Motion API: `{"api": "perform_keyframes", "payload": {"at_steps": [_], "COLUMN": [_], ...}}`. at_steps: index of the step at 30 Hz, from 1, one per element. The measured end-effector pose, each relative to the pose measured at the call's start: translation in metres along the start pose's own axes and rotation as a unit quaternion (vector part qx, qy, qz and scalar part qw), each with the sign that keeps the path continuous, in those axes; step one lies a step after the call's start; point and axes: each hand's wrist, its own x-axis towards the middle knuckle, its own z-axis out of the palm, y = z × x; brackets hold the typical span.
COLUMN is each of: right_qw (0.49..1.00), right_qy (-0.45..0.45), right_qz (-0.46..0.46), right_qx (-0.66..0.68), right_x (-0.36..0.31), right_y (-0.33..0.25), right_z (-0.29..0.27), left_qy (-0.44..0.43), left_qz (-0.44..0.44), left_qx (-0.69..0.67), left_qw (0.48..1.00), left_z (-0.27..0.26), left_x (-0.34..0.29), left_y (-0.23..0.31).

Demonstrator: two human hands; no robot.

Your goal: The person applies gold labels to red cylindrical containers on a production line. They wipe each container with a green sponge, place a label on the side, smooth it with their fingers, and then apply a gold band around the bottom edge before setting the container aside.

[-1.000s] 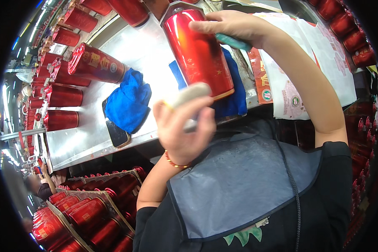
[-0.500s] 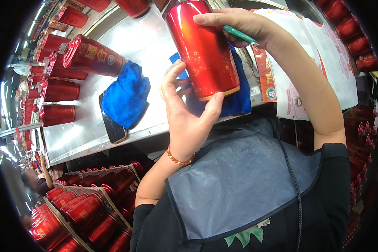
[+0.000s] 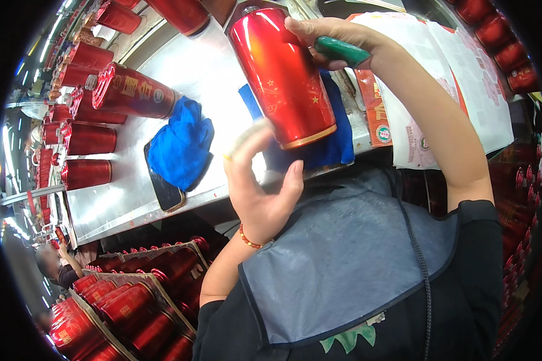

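A shiny red bottle [image 3: 283,78] with gold stars and a gold rim at its base stands tilted above a blue cloth [image 3: 341,123]. My right hand [image 3: 349,33] grips it near its upper end, thumb laid on the red surface. A flat green tool [image 3: 342,52], its exact kind unclear, is tucked between the fingers and palm of that hand. Beside the bottle's lower end, my left hand [image 3: 259,192] is apart from it, thumb and fingers spread with a gap between. Its fingertips are blurred by motion.
A crumpled blue cloth [image 3: 182,144] lies over a dark phone [image 3: 165,195] on the metal table [image 3: 114,204]. Red bottles [image 3: 132,90] stand along the left. Printed white sheets [image 3: 415,90] lie at the right. Crates of red bottles [image 3: 123,307] fill the lower left.
My left hand has come off the bottle's base and moved slightly down and left. The bottle has shifted a little left in my right hand, and the green tool has turned its broad face into view.
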Motion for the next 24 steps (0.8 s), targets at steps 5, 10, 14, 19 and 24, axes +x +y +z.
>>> {"api": "perform_keyframes", "payload": {"at_steps": [5, 10, 14, 19, 24], "right_qw": [1.0, 0.975, 0.959, 0.958, 0.979], "right_qy": [-0.016, 0.021, 0.039, 0.042, 0.121], "right_qz": [-0.025, -0.048, -0.024, -0.073, 0.004], "right_qx": [0.01, -0.216, -0.28, -0.273, -0.162], "right_x": [0.007, -0.003, -0.009, 0.0, 0.052], "right_y": [0.002, -0.044, -0.059, -0.045, -0.02], "right_z": [0.007, 0.026, 0.02, 0.008, -0.016], "left_qy": [-0.008, -0.034, -0.077, -0.067, 0.074], "left_qz": [0.146, 0.234, 0.259, 0.071, -0.06], "left_qx": [0.15, 0.17, 0.218, 0.269, -0.172], "left_qw": [0.978, 0.957, 0.938, 0.958, 0.981], "left_z": [0.0, 0.006, 0.025, 0.009, 0.002], "left_x": [-0.001, 0.014, 0.029, 0.031, 0.011], "left_y": [0.009, 0.012, 0.019, 0.002, -0.047]}}
